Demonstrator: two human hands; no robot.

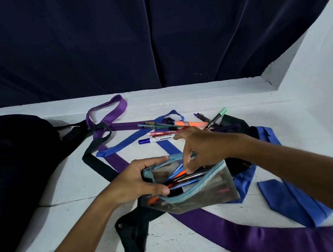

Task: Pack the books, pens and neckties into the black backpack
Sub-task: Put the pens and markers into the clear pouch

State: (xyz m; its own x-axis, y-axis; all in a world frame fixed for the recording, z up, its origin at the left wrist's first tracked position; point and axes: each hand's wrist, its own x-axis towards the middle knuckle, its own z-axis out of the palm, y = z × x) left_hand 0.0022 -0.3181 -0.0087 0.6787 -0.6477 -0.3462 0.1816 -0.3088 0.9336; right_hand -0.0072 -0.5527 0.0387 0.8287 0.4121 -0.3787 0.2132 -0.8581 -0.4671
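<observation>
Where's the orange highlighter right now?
In the head view, the orange highlighter lies right of centre on the white table, in the loose pen pile beyond the right hand, beside the mint-capped pen.

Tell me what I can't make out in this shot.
- Black backpack: cut by the head view's left edge, too dark to show an opening.
- Books: none in view.
- Right hand fingertips: hidden inside the clear pouch.
- Purple necktie: wide end runs off the bottom-right edge.

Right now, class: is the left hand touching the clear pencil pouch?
Touching. The head view shows the left hand gripping the clear pencil pouch at its open rim, thumb curled over the blue zip edge.
</observation>
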